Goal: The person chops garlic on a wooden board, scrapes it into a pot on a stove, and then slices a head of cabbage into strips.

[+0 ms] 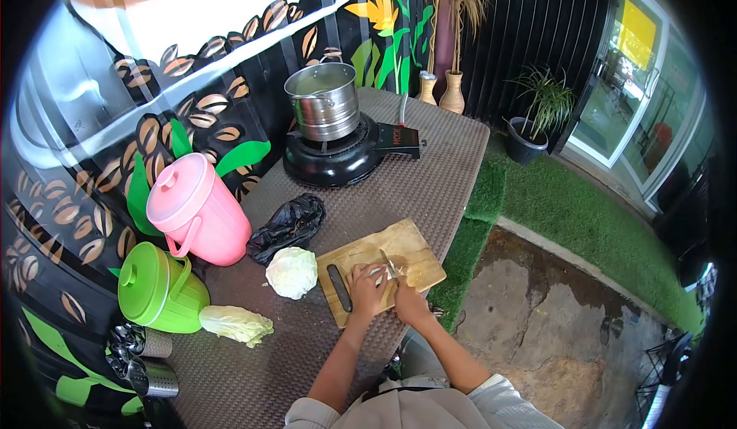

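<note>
My right hand (411, 301) is closed round the handle of a knife (388, 263), its blade pointing away from me over the wooden cutting board (411, 245). Close beside the blade, my left hand (368, 289) has its fingers curled down on a small whitish piece of food (376, 272), mostly hidden under them. A few tiny pale bits lie on the board near the knife. Along the board's left side rests a long dark object (338, 288) with rounded ends. Just left of the board sits a round pale cabbage (292, 273).
A steel pot (322, 102) stands on a black gas stove (330, 156) at the back. Left are a crumpled black plastic bag (290, 225), pink jug (201, 210), green jug (161, 291), napa cabbage (236, 324) and metal utensil holders (157, 379). The table edge (463, 214) runs along the right.
</note>
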Demonstrator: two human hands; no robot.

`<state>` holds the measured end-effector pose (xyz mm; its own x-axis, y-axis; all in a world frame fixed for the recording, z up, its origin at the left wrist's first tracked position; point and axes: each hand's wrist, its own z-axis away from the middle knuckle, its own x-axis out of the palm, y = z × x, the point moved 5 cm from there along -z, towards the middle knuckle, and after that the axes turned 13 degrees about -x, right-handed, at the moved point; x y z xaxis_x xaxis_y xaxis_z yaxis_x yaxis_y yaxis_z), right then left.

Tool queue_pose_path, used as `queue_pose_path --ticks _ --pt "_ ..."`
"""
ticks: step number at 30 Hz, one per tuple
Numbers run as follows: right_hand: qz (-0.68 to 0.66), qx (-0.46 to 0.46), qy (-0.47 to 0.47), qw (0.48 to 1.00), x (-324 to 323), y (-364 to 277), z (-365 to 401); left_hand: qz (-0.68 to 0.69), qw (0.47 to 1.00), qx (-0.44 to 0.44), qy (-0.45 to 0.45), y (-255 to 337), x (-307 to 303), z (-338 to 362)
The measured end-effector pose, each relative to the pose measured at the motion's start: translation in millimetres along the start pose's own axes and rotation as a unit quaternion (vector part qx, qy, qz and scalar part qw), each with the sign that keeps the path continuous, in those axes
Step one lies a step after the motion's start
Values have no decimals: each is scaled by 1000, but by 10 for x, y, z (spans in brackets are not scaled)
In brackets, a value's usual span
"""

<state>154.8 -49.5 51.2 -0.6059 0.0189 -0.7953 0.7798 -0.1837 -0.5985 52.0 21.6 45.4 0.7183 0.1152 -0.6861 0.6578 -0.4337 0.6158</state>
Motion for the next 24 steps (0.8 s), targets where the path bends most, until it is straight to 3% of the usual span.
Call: queue_pose_path --ticks 2,5,8,11,15,18,20,24 --pt "-9 16 -56 998 1 10 32 -3 1000 2 -1 -9 -1 -5" --pt "23 27 14 999 202 83 81 4 1000 4 -9 -18 8 -20" --pt "42 6 21 999 203 49 9 16 1000 -1 -13 -33 38 -31" --pt "-20 -14 -18 1000 112 116 -156 19 1000 -2 -8 -24 21 -17" --pt "2 -29 -14 999 60 65 -15 20 1000 -5 -3 12 -34 -28" --pt "23 -1 17 1000 144 0 91 29 1000 5 -6 -22 -7 -36" --pt "4 48 -18 999 199 -7 40 34 999 0 -6 -55 26 -29" --pt "-16 24 -33 999 89 6 -96 30 999 -12 -10 -27 14 -22"
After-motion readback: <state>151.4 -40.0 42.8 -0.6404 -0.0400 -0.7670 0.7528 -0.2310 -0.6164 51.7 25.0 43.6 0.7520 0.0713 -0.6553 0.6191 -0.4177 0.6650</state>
